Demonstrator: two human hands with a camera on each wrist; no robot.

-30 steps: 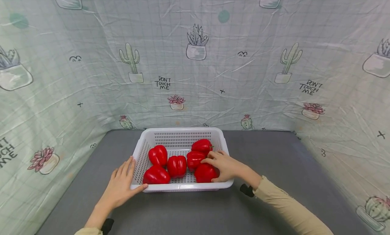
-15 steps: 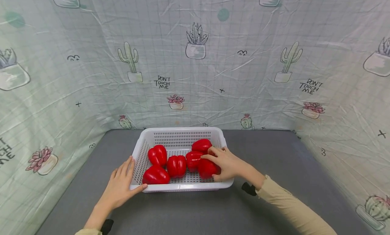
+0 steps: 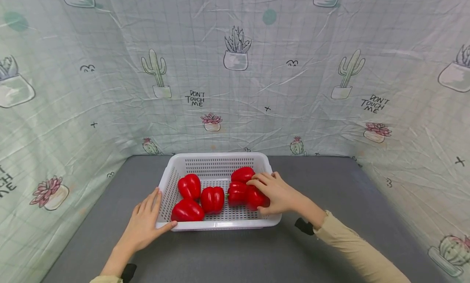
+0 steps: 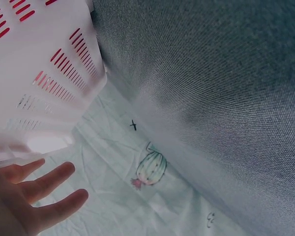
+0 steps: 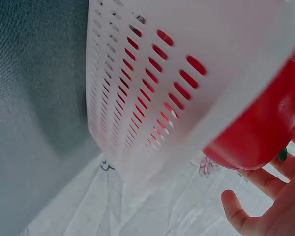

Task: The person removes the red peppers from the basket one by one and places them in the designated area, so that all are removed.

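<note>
In the head view a white slotted basket (image 3: 220, 225) holds several red bell peppers. My right hand (image 3: 278, 194) reaches over its right side and grips one bell pepper (image 3: 257, 198), fingers curved over the top and thumb at the near side. The right wrist view shows that red pepper (image 5: 258, 125) up at the basket's rim level, its green stem among the fingers. Touching it on the left is another bell pepper (image 3: 236, 194), stem facing left. My left hand (image 3: 142, 225) rests straight-fingered on the basket's near left corner; the left wrist view shows its fingers (image 4: 49, 183) against the rim.
Behind the gripped pepper lies a bell pepper (image 3: 242, 174); others sit at the middle (image 3: 212, 200), back left (image 3: 189, 186) and front left (image 3: 187, 211). A dark grey table (image 3: 312, 181) carries the basket. Cactus-print sheeting (image 3: 279, 87) encloses the back and both sides.
My right hand has moved slightly right and back with its pepper. The pepper to its left has turned, so its green stem shows. My left hand has stayed at the basket's corner.
</note>
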